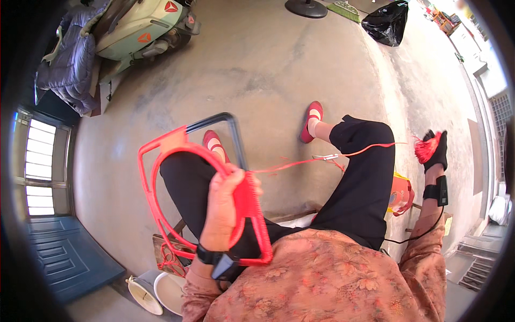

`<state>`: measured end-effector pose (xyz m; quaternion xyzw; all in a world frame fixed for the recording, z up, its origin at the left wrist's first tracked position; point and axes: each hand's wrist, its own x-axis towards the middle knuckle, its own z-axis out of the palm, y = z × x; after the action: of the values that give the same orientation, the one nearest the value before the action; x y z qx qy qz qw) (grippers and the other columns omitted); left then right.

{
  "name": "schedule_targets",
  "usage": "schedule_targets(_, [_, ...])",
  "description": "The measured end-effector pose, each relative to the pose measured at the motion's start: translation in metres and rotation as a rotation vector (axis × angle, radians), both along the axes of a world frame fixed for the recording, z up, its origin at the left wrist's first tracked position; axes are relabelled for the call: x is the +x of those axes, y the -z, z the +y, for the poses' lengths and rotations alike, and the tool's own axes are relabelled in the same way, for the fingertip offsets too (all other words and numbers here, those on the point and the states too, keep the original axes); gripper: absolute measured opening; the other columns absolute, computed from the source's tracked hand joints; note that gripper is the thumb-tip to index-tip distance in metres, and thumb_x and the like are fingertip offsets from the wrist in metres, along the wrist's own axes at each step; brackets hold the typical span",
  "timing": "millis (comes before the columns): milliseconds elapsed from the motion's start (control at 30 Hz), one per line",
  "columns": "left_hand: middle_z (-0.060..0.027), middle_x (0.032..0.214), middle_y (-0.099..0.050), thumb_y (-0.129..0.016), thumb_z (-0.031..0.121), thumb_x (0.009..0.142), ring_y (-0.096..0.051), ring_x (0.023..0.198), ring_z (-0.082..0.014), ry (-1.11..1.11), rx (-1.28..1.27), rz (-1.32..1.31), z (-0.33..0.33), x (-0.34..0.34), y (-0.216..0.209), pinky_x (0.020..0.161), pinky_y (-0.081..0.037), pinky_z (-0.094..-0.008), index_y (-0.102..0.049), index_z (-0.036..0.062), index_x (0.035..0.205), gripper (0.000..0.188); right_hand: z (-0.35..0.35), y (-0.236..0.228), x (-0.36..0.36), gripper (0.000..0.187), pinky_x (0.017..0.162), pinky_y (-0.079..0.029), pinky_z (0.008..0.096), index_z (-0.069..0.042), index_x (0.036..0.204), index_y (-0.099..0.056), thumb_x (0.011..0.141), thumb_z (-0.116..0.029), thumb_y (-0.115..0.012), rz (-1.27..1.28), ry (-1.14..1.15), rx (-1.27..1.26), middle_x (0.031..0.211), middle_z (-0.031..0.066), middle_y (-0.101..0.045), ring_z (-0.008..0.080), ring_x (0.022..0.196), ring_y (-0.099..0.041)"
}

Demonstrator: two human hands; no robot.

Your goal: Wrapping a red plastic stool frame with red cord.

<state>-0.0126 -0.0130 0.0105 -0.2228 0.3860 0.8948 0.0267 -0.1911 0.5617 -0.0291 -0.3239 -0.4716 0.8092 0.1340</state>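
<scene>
My left hand [219, 206], bare with a dark strap at the wrist, grips a square frame [154, 185] over my left thigh. Red cord wraps most of it, and a round ring sits inside the square; its far right corner is bare black. From the frame beside my left hand, a red strand [300, 161] stretches right across my right knee toward my right hand [441, 153]. That hand, in a black glove and held far out to the right, is closed on a bundle of red cord [426, 149]. Small white-handled scissors [326, 157] seem to lie on the floor among red scraps [339, 166].
A pale scooter [142, 35] with a purple quilted cover [70, 67] stands far left. At the back are a black plastic bag [387, 24] and a round black base [306, 8]. White buckets [144, 296] and loose red cord [170, 260] sit near left; a red-yellow bag [401, 194] stands right.
</scene>
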Motion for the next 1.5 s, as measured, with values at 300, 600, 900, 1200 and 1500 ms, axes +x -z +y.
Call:
schedule_targets(300, [-0.0079, 0.091, -0.064, -0.059, 0.011, 0.092, -0.063, 0.082, -0.0135, 0.076, -0.049, -0.005, 0.03, -0.014, 0.022, 0.073, -0.052, -0.0265, -0.052, 0.0037, 0.112, 0.022, -0.335, -0.075, 0.022, 0.041, 0.084, -0.051, 0.0338, -0.003, 0.122, -0.051, 0.083, -0.007, -0.058, 0.415, -0.99, 1.074, 0.114, 0.0129, -0.059, 0.0238, 0.097, -0.06])
schedule_targets(600, [-0.007, 0.106, -0.06, -0.061, 0.001, 0.085, -0.058, 0.099, -0.0135, -0.132, -0.354, 0.045, 0.031, -0.02, 0.024, 0.088, -0.045, -0.0274, -0.043, 0.0054, 0.13, 0.048, -0.431, -0.067, 0.045, 0.013, 0.101, -0.04, 0.0442, -0.007, 0.086, -0.053, 0.074, -0.009, -0.059, 1.299, -1.211, 1.932, 0.068, 0.0047, -0.054, 0.0211, 0.072, -0.061])
schedule_targets(900, [-0.0092, 0.114, -0.061, -0.06, -0.002, 0.087, -0.058, 0.106, -0.0163, -0.191, -0.125, 0.154, 0.026, -0.018, 0.033, 0.094, -0.044, -0.0305, -0.043, 0.0054, 0.131, 0.048, -0.452, -0.066, 0.049, 0.009, 0.107, -0.035, 0.0461, -0.009, 0.08, -0.053, 0.074, -0.008, -0.059, 1.323, -1.229, 2.013, 0.069, 0.0019, -0.054, 0.0201, 0.071, -0.061])
schedule_targets(1200, [-0.0032, 0.111, -0.063, -0.058, 0.002, 0.09, -0.059, 0.1, -0.0103, -0.068, -0.033, 0.08, 0.018, -0.023, 0.026, 0.089, -0.047, -0.0265, -0.055, 0.0051, 0.121, 0.031, -0.399, -0.093, 0.064, 0.027, 0.09, -0.045, 0.035, -0.002, 0.098, -0.061, 0.077, -0.018, -0.067, 0.833, -1.048, 1.365, 0.085, 0.0091, -0.065, 0.0182, 0.082, -0.063])
schedule_targets(1500, [-0.0034, 0.096, -0.065, -0.06, 0.005, 0.089, -0.062, 0.083, -0.0098, 0.083, 0.0, -0.017, 0.019, -0.019, 0.031, 0.074, -0.051, -0.0249, -0.058, 0.0041, 0.107, 0.018, -0.445, 0.001, 0.053, 0.038, 0.078, -0.048, 0.0288, 0.004, 0.114, -0.056, 0.083, -0.016, -0.065, 0.193, -1.218, -0.201, 0.099, 0.0079, -0.065, 0.0137, 0.088, -0.06])
